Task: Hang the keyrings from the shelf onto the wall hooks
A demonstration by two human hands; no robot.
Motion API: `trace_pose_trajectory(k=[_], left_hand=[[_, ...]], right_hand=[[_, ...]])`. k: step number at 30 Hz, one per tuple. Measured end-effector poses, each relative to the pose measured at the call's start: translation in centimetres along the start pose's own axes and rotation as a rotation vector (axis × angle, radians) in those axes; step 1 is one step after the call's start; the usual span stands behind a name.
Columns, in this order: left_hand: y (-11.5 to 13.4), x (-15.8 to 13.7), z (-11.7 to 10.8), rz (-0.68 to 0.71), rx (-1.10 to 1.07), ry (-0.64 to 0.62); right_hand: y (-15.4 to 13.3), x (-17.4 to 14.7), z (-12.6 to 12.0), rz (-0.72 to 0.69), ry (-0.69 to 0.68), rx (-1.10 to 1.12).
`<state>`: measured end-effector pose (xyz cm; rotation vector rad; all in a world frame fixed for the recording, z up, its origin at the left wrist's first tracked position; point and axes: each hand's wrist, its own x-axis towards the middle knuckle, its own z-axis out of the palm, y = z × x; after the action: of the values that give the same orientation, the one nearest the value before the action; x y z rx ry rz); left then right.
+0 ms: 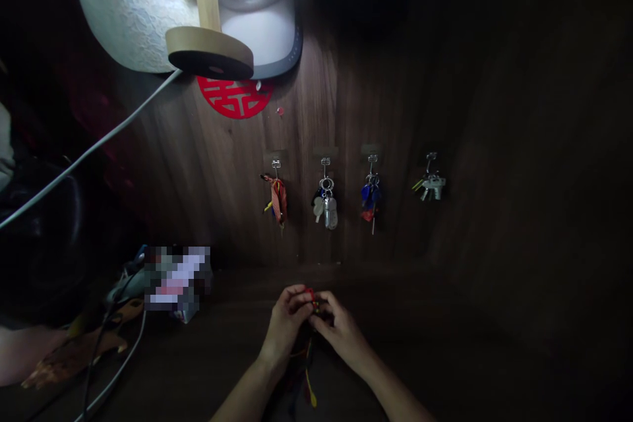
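My left hand [288,318] and my right hand [337,322] meet low in the middle of the view, fingertips pinched together. Between them is a bundle of thin coloured cords [310,379]. A small red loop shows at the top, and dark and orange strands with a yellow end hang below the hands. The fingers and dim light hide part of the bundle. Ahead, four hooks would be several: bunches of keys hang on the wooden wall, one with an orange pouch [279,199], one with a silver fob [330,212], one with blue heads [370,194] and one pale bunch [433,186].
A lamp with a round wooden base [210,49] and a white cable [99,144] is at upper left, before pale caps [133,20]. Behind it is a red paper cutout [240,102]. A blurred-out box [178,277] and cables lie at left on the dark wooden surface [445,343].
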<state>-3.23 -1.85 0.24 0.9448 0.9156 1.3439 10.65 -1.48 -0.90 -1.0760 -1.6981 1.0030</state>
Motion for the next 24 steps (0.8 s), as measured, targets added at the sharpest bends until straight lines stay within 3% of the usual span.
trace_pose_trajectory(k=[7,13,19,24], left_hand=[[-1.4,1.7,-1.8,0.217,0.277,0.123],[-0.7,0.6,-1.2,0.320,0.659,-0.159],[0.6,-0.1,-1.1,0.246,0.795,-0.181],[2.9,-0.5,-2.5,0.194,0.793,-0.209]], right_hand=[[-0.9,-0.5,-0.5,-0.094,0.152,-0.143],[-1.0,-0.9,-0.7,-0.228,0.194,-0.143],[-0.3,-0.7,-1.1,-0.240,0.393,-0.116],[-0.1,-0.3,-1.1,-0.079,0.456,0.060]])
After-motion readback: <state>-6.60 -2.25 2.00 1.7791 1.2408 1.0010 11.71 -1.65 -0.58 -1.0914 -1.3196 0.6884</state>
